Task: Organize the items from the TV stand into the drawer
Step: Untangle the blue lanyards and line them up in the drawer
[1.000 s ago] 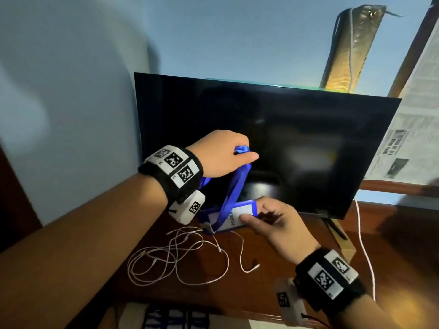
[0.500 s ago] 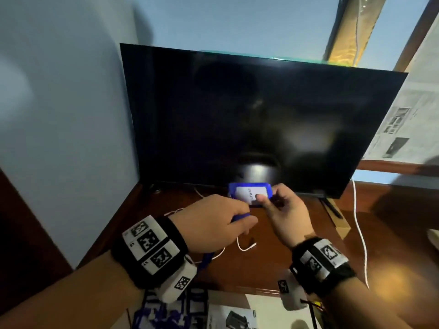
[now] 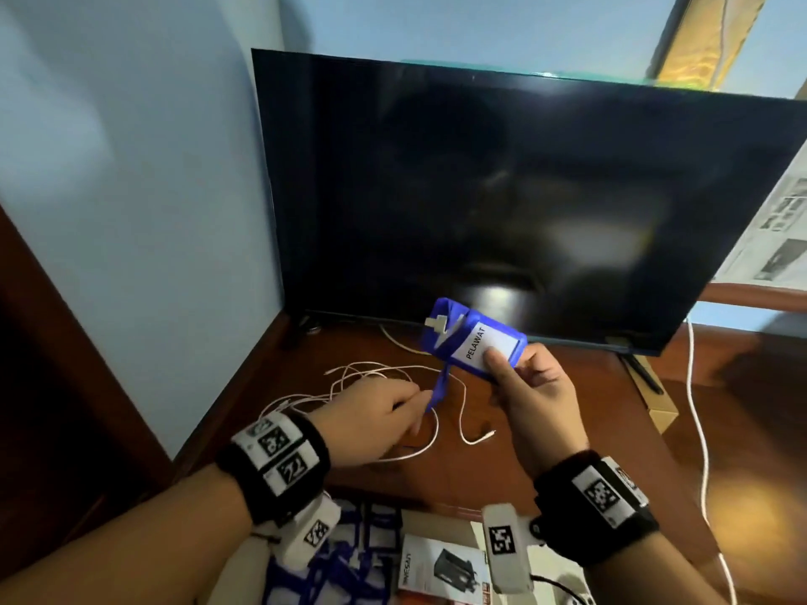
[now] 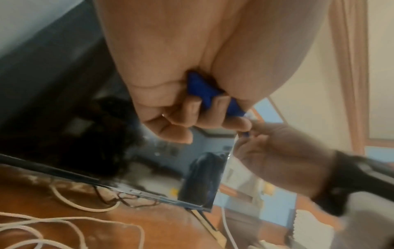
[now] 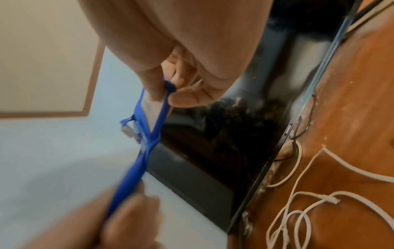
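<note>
Both hands are working: right hand (image 3: 530, 386) pinching the blue badge holder (image 3: 476, 340), left hand (image 3: 375, 419) gripping its lanyard (image 3: 439, 388) (wrapping stays neater under steady tension).

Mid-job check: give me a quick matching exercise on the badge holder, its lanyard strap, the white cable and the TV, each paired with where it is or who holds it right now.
Things:
1. blue badge holder
2. blue lanyard strap
3. white cable
4. TV

States:
A. lies loose in a tangle on the wooden stand top
B. pinched by the right hand, label facing up
C. stands at the back of the stand, screen dark
D. gripped by the left hand, running up to the holder

Pairs: 1-B, 2-D, 3-A, 4-C
</note>
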`<state>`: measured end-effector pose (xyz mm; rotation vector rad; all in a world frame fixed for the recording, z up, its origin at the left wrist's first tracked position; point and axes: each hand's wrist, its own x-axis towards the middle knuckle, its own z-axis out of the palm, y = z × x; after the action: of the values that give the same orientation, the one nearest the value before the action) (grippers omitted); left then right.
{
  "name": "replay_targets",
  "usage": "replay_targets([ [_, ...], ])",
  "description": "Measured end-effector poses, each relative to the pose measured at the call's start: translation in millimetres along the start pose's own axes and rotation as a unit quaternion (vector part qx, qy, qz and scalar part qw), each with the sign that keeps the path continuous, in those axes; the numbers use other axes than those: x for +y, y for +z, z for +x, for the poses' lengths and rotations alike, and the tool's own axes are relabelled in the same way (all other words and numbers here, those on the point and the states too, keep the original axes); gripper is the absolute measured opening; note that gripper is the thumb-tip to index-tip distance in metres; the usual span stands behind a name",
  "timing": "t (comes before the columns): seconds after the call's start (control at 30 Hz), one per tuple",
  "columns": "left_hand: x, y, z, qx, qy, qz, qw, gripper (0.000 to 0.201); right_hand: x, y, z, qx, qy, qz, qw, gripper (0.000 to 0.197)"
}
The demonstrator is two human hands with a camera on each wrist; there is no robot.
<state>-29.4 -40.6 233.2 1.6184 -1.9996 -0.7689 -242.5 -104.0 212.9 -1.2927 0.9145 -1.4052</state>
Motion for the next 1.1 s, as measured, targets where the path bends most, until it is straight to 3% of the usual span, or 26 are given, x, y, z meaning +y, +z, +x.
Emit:
replay_targets([
  [0.07, 12.4, 6.7, -8.8, 0.049, 0.047, 0.017, 0.998, 0.037, 14.0, -2.4, 3.4, 0.013, -0.032, -0.09, 0.995, 0.015],
  [0.17, 30.1, -4.4, -8.1, 0.102, 0.11, 0.151, 0.977, 0.031, 26.7, 1.6, -6.8, -0.106, -0.085, -0.251, 0.958, 0.021],
  [0.27, 25.2, -28.1, 6.6, 0.07, 0.057, 0.254, 0.963, 0.034, 22.0, 8.6, -21.8, -0.268, -0.054, -0.304, 0.912, 0.018],
  [0.37, 0.9, -48.0, 11.6, -0.021, -0.026, 0.114, 0.993, 0.032, 12.4, 8.4, -28.1, -0.343, 0.028, -0.2, 0.918, 0.013],
  [0.43, -13.1, -43.5, 3.4, -0.071, -0.065, -0.09, 0.991, 0.02, 12.3, 7.1, -31.5, -0.322, 0.076, -0.087, 0.94, 0.011],
  [0.47, -18.6, -36.1, -2.6, -0.069, -0.091, -0.208, 0.972, 0.015, 15.6, 7.2, -34.3, -0.306, 0.091, -0.049, 0.947, 0.012],
  [0.57, -31.7, -4.1, -18.0, -0.003, -0.162, -0.477, 0.864, 0.014, 29.5, 12.7, -46.9, -0.263, 0.122, 0.012, 0.957, 0.02],
  [0.63, -40.8, 14.2, -23.8, 0.046, -0.192, -0.549, 0.812, 0.021, 39.3, 21.7, -57.3, -0.242, 0.166, 0.06, 0.954, 0.02],
  [0.77, -58.5, 30.2, -36.6, 0.094, -0.198, -0.604, 0.766, 0.022, 57.4, 40.1, -73.8, -0.178, 0.259, 0.143, 0.939, 0.031],
  [0.8, -64.7, 34.3, -40.8, 0.089, -0.193, -0.62, 0.755, 0.03, 62.3, 44.1, -77.4, -0.166, 0.268, 0.15, 0.937, 0.03],
  [0.87, -74.9, 42.4, -52.1, 0.08, -0.194, -0.66, 0.722, 0.047, 73.4, 51.5, -84.6, -0.142, 0.287, 0.155, 0.935, 0.026],
  [0.97, -85.1, 54.6, -71.4, 0.107, -0.221, -0.709, 0.661, 0.047, 90.3, 63.0, -97.6, -0.124, 0.325, 0.101, 0.932, 0.025],
  [1.0, -90.2, 60.1, -77.3, 0.115, -0.233, -0.707, 0.657, 0.05, 96.8, 66.2, -102.4, -0.125, 0.341, 0.069, 0.929, 0.027],
  [1.03, -96.8, 66.5, -83.0, 0.122, -0.242, -0.689, 0.672, 0.049, 103.2, 68.6, -107.1, -0.132, 0.359, 0.033, 0.923, 0.03],
  [1.1, -110.4, 83.6, -92.7, 0.139, -0.256, -0.605, 0.741, 0.033, 116.4, 71.3, -116.6, -0.181, 0.38, -0.073, 0.904, 0.044],
])
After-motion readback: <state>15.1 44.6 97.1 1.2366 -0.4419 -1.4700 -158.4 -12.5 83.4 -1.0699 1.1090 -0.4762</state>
